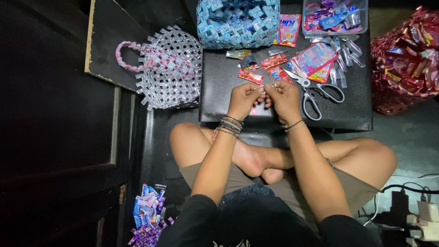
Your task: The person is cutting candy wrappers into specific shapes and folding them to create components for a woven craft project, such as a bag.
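I look down and see my left hand [243, 99] and my right hand [284, 98] close together over the low black desk [352, 114]. The fingers of both hands pinch one small shiny silver folded wrapper strip [264, 87]. The strip sits between my two hands, just above the front part of the desk. It is too small for me to see how it is folded.

Just right of my right hand lie silver scissors with grey handles [313, 93], flat on the desk. Behind my hands are small red wrapper pieces [251, 76]. Further back on the right is a pile of folded silver strips [344, 57] beside pink and yellow flat wrappers [315, 58]. A clear plastic box of bright wrappers [334, 17] stands at the back. Next to it is a blue woven wrapper basket [238, 23].

Left of the desk sits a silver woven wrapper bag with a pink handle [169, 68]. On the right is a red shiny woven bag [404, 59]. By my left knee, on the floor, is a heap of blue and purple folded wrappers [148, 215].
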